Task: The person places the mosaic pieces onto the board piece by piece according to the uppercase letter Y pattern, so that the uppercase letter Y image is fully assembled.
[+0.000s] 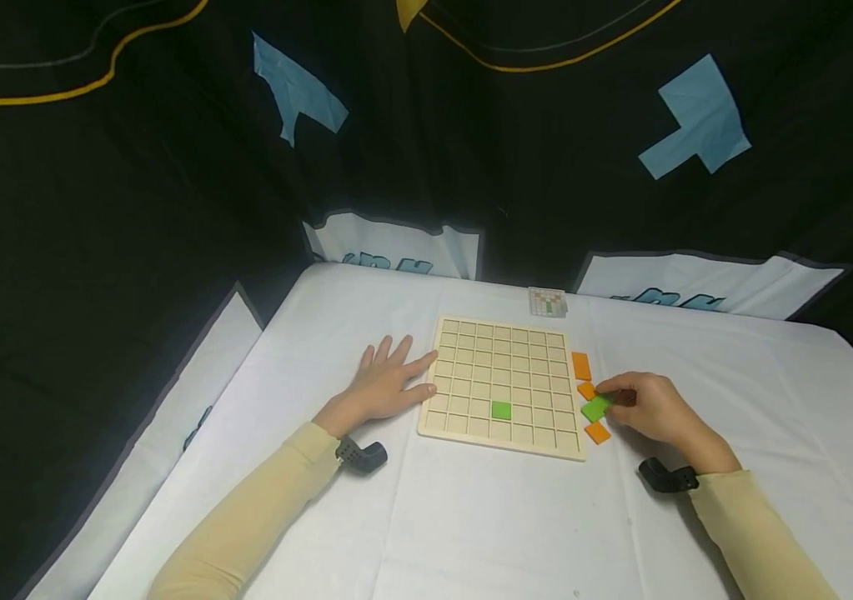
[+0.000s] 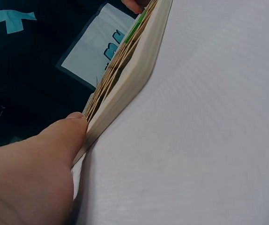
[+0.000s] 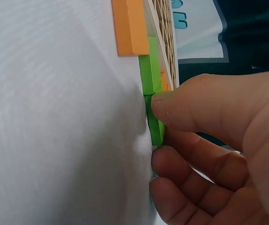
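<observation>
A pale wooden grid board [image 1: 471,429] lies on the white table, with one green square [image 1: 501,410] in a cell near its front. The left hand [image 1: 384,387] rests with spread fingers at the board's left edge; in the left wrist view its thumb [image 2: 66,136] touches that edge. Right of the board, the right hand [image 1: 654,408] pinches a green piece [image 3: 155,126] between thumb and finger. Another green piece [image 3: 149,72] adjoins it in the right wrist view. Orange pieces lie around them, one [image 1: 597,432] nearer the front and one [image 1: 581,366] farther back.
Behind the board's back right corner lies a small clear-looking item with a printed grid [image 1: 548,302]. A black curtain [image 1: 501,150] with blue and white patches hangs behind the table [image 1: 486,525]. Each wrist wears a black device.
</observation>
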Demonstrator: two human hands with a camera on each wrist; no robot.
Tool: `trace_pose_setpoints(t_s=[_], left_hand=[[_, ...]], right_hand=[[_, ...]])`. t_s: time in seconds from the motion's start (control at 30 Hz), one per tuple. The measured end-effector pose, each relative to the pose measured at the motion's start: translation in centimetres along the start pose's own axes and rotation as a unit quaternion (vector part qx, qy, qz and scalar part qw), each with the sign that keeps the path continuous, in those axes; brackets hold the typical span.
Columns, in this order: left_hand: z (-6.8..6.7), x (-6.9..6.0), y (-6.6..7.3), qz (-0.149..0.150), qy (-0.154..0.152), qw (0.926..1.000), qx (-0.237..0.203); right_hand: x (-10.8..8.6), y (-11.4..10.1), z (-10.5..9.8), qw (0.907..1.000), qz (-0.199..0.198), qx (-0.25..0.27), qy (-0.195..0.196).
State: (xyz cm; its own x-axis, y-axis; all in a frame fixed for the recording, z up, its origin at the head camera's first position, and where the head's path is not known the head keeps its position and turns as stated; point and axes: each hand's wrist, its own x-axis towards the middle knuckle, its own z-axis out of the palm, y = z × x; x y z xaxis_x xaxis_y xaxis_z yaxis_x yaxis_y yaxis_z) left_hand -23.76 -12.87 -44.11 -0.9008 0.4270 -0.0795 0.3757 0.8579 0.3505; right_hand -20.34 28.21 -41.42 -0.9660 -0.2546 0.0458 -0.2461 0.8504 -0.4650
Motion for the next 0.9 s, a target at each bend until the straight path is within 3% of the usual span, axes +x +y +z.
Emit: trace_pose_setpoints(t_s=[0.9], left_hand=[[-0.16, -0.11, 0.08, 0.002, -0.001, 1.0, -0.004]], right_hand=[[-0.1, 0.16, -0.28, 0.9998, 0.002, 0.0, -0.019]])
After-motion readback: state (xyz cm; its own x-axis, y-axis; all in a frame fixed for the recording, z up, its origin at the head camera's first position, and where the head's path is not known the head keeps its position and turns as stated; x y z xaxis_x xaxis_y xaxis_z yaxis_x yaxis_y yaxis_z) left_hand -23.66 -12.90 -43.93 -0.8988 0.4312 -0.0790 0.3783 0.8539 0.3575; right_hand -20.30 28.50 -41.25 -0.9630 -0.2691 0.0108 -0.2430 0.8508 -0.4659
